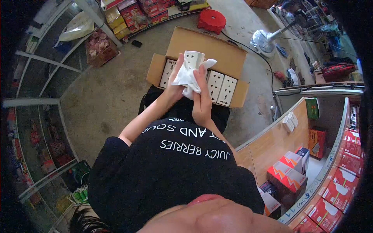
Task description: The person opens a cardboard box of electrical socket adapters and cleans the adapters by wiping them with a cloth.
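A white multi-outlet power socket [193,56] is raised over the carton in front of my chest. My left hand [174,86] grips it from the left side, fingers along its edge. My right hand [202,101] presses a crumpled white cloth [188,80] against the socket's lower part, and one end of the cloth sticks out past the fingers. Below is an opened cardboard box [202,43] with its flaps spread. White sockets [221,88] stand in it side by side, some hidden behind my hands.
A red plastic stool [211,20] stands beyond the box, and a fan [299,18] is at the far right. Glass-fronted shelving [39,97] runs along the left. At right, a wooden counter [268,136] has boxes [287,171] beside it. A black cable [258,54] crosses the floor.
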The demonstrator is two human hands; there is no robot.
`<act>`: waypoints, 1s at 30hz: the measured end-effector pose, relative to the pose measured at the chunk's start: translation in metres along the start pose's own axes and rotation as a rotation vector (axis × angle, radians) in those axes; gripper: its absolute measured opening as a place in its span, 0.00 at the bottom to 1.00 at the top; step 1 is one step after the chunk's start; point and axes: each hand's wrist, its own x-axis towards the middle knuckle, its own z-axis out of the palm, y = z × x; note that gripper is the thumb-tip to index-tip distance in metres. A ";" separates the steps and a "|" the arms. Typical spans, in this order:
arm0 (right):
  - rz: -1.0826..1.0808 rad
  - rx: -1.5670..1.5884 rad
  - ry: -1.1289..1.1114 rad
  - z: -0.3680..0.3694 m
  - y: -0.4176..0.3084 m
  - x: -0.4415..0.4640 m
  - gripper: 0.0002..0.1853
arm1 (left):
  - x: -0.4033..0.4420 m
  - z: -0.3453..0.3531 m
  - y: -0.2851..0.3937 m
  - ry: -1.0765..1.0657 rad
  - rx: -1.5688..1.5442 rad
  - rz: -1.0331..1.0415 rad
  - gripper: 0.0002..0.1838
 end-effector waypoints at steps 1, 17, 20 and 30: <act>0.001 -0.001 0.001 -0.001 0.000 0.002 0.26 | -0.001 -0.008 -0.002 0.034 -0.024 -0.044 0.31; 0.010 -0.009 -0.116 0.005 0.008 -0.001 0.31 | 0.013 -0.058 -0.008 -0.232 -0.159 0.040 0.23; -0.061 -0.122 -0.094 0.002 0.010 0.001 0.29 | 0.003 -0.041 -0.004 -0.108 -0.004 0.085 0.23; -0.041 -0.169 0.472 0.000 0.010 0.034 0.16 | -0.002 -0.015 -0.011 -0.085 0.096 -0.078 0.24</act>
